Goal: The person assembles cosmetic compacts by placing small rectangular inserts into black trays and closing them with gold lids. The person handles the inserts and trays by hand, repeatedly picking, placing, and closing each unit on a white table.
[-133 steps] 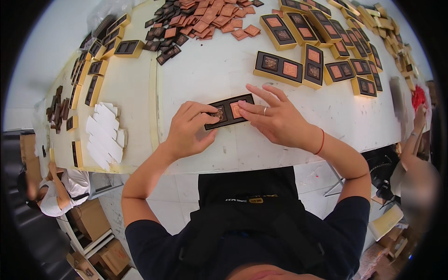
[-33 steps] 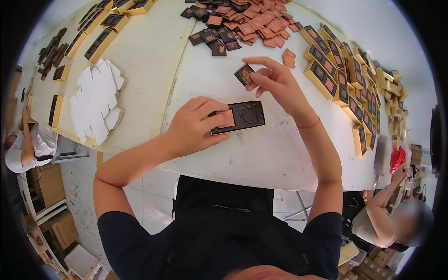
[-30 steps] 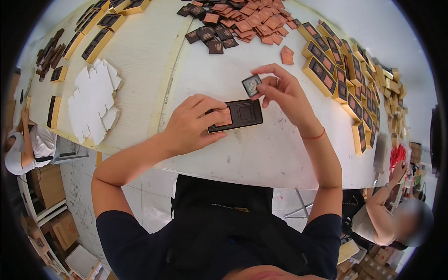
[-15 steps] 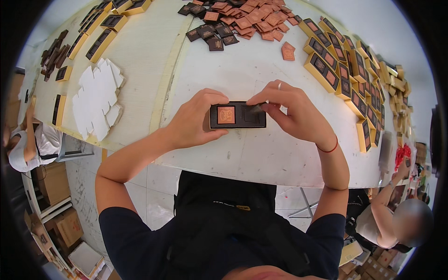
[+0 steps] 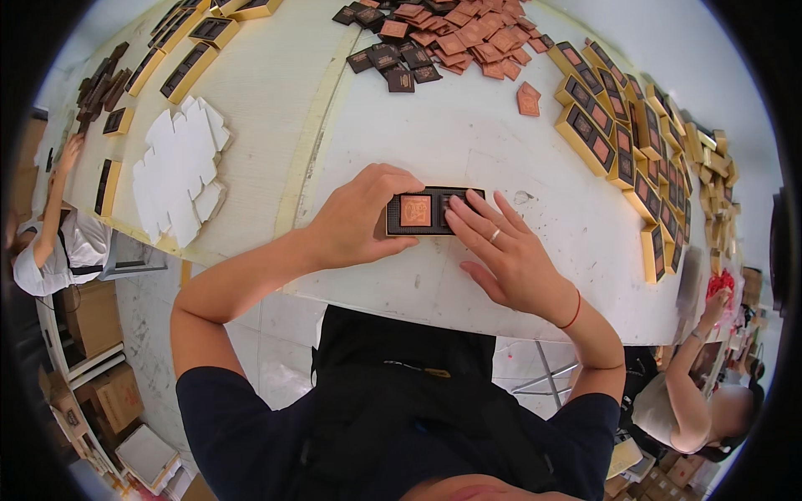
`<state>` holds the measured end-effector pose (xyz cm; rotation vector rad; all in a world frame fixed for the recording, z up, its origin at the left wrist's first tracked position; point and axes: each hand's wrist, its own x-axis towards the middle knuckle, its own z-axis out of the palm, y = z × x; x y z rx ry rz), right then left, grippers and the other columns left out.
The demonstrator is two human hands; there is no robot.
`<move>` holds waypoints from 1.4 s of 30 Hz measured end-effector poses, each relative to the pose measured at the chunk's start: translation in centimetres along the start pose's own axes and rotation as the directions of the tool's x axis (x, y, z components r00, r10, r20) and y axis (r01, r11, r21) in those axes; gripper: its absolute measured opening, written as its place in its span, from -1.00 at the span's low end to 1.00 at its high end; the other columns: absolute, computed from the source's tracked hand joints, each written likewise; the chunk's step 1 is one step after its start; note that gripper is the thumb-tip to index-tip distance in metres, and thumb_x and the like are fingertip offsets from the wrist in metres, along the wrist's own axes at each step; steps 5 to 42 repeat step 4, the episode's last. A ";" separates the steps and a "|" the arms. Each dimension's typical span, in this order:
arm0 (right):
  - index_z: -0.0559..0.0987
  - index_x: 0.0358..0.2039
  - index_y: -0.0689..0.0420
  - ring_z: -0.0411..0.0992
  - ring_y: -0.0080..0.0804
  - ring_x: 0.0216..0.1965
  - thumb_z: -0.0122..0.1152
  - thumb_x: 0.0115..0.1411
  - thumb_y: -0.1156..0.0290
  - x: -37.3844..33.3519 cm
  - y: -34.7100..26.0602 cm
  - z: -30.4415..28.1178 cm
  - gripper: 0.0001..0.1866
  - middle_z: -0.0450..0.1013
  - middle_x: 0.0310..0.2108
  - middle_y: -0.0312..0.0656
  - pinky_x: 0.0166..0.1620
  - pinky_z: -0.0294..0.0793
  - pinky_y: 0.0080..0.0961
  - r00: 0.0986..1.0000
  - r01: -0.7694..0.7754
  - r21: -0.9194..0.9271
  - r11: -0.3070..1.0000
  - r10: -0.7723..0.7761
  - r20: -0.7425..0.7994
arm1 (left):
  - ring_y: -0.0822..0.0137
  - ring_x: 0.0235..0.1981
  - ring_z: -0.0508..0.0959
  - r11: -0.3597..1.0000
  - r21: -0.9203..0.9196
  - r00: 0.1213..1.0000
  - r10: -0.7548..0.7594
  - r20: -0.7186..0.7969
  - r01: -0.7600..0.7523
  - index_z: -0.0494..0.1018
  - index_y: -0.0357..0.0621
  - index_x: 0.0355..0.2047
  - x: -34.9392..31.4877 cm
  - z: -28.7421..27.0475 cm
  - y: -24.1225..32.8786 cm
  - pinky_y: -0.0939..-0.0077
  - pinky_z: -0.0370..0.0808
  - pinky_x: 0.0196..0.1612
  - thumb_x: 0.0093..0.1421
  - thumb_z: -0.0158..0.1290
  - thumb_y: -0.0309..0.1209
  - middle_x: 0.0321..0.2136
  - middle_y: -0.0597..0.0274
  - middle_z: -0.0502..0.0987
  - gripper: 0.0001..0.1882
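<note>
A narrow gold-edged box with a black ribbed tray (image 5: 436, 219) lies on the table in front of me. My left hand (image 5: 352, 219) clasps its left end, thumb on the near side and fingers on the far side. A copper-coloured square packet (image 5: 415, 210) sits in the tray's left compartment. Over the right compartment lies my right hand (image 5: 511, 255), fingers stretched and spread, fingertips touching something dark in it. Those fingers partly cover that compartment, so I cannot tell exactly what is there.
Copper and black square packets (image 5: 472, 37) are heaped at the far middle. Filled gold boxes (image 5: 585, 138) crowd the right side. White card blanks (image 5: 177, 171) lie at left, near boxes with black trays (image 5: 187, 71). A person (image 5: 58, 225) sits left, another (image 5: 689, 392) right.
My right hand has gone from pinching at the tray's right part to lying spread over it. The box and my left hand have shifted slightly right in view.
</note>
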<state>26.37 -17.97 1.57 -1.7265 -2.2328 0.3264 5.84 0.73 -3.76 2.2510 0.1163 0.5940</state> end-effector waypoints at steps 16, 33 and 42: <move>0.37 0.30 0.09 0.13 -0.11 0.41 0.39 0.04 0.46 -1.3 0.6 2.2 -0.23 0.26 0.34 -0.08 0.46 0.00 -0.03 0.994 0.013 -0.176 0.984 -0.032 -0.107 | 0.04 0.09 0.47 0.999 0.032 0.999 0.030 0.022 -0.031 0.28 -0.02 0.12 -0.1 0.1 0.0 0.21 0.48 0.09 -0.08 0.46 -0.40 0.04 0.11 0.45 -0.22; 0.37 0.30 0.09 0.13 -0.11 0.41 0.39 0.04 0.46 -1.3 0.6 2.2 -0.23 0.26 0.34 -0.08 0.46 0.00 -0.03 0.994 0.013 -0.176 0.984 -0.032 -0.107 | 0.04 0.09 0.47 0.999 0.032 0.999 0.030 0.022 -0.031 0.28 -0.02 0.12 -0.1 0.1 0.0 0.21 0.48 0.09 -0.08 0.46 -0.40 0.04 0.11 0.45 -0.22; 0.37 0.30 0.09 0.13 -0.11 0.41 0.39 0.04 0.46 -1.3 0.6 2.2 -0.23 0.26 0.34 -0.08 0.46 0.00 -0.03 0.994 0.013 -0.176 0.984 -0.032 -0.107 | 0.04 0.09 0.47 0.999 0.032 0.999 0.030 0.022 -0.031 0.28 -0.02 0.12 -0.1 0.1 0.0 0.21 0.48 0.09 -0.08 0.46 -0.40 0.04 0.11 0.45 -0.22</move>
